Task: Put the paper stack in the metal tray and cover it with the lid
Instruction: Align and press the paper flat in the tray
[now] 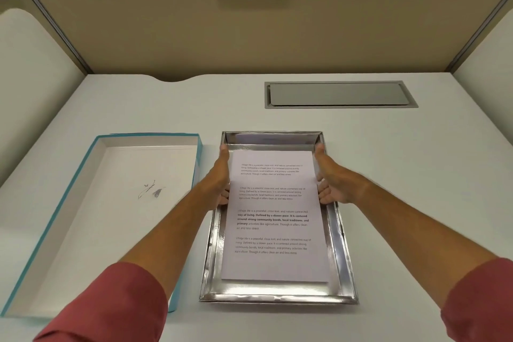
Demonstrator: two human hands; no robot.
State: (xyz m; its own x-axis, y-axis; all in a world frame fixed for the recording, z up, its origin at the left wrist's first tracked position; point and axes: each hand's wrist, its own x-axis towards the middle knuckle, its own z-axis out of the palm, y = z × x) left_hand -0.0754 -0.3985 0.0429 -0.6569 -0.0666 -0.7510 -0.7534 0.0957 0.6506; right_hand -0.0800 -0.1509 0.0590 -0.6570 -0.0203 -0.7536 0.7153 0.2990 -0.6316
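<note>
On the white bench [388, 175], the paper stack [273, 219] lay flat inside the metal tray [277, 296]. Your left hand [219, 178] and right hand [331, 180] gripped its long edges at the far half, thumbs stretched along the sides and fingers [323, 196] curled under the sheets. Just left of the tray, the blue-edged lid [91, 219] lay upturned, apart from both hands.

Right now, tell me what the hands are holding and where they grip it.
Both hands hold the paper stack by its long side edges, toward the far end: left hand on the left edge, right hand on the right. The stack sits inside the metal tray.
</note>
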